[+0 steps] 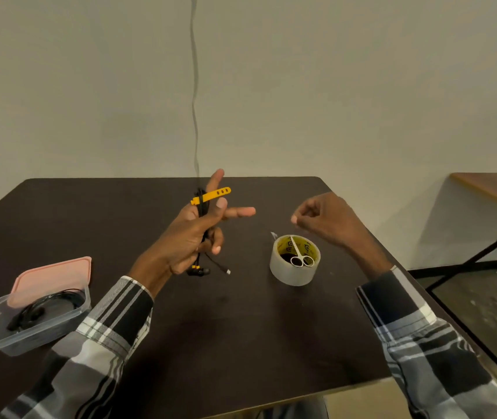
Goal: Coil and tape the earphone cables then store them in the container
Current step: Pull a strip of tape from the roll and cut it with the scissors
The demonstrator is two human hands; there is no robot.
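Black earphone cable (203, 220) w/ yellow strap (211, 195) is gripped by left hand (191, 237); right hand (324, 219), fingers pinched shut, empty. Coil should be kept tight till taped.

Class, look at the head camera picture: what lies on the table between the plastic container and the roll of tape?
In the head view, between the plastic container and the roll of tape is the left hand holding the coiled earphone cable; otherwise bare dark table.
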